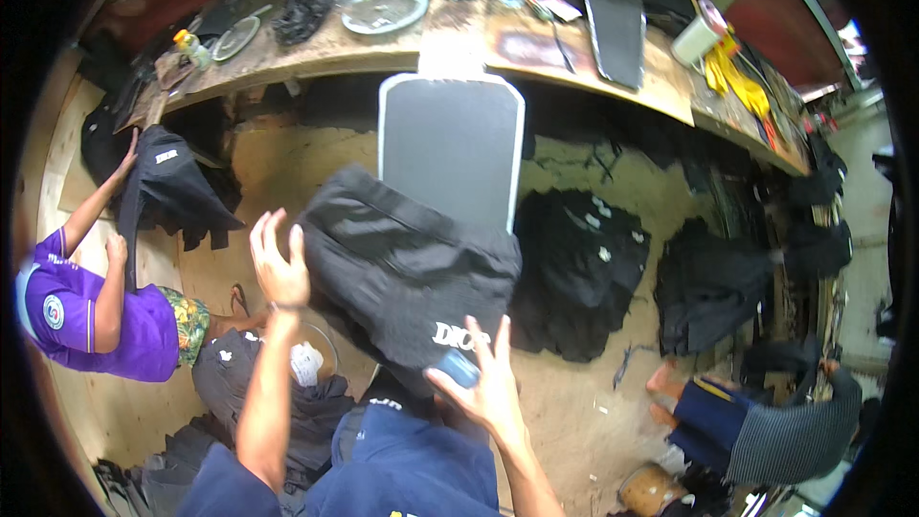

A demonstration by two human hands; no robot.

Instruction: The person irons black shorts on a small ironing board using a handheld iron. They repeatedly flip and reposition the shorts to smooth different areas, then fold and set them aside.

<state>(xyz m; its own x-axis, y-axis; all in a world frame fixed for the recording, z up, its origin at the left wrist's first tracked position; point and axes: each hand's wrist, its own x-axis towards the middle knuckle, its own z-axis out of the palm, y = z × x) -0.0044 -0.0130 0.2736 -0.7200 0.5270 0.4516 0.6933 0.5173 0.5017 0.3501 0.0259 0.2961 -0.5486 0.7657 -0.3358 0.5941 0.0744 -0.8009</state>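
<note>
A pair of black shorts [402, 263] with white lettering near its lower right corner lies over the near end of a grey board [452, 139] with a white rim. Beside its left edge is my left hand [280, 263], fingers spread, with nothing in it. At the lettering, my right hand [490, 383] holds a small blue object [458, 369] between thumb and fingers. Its exact kind is unclear. The right fingertips reach over the shorts' lower edge.
A wooden bench [459, 43] runs across the back, carrying a round plate [385, 10] and a dark board [615, 24]. Piles of black garments [581, 273] lie right. At left, a person in purple [129, 321] handles a black garment [182, 177]; another person [785, 440] crouches right.
</note>
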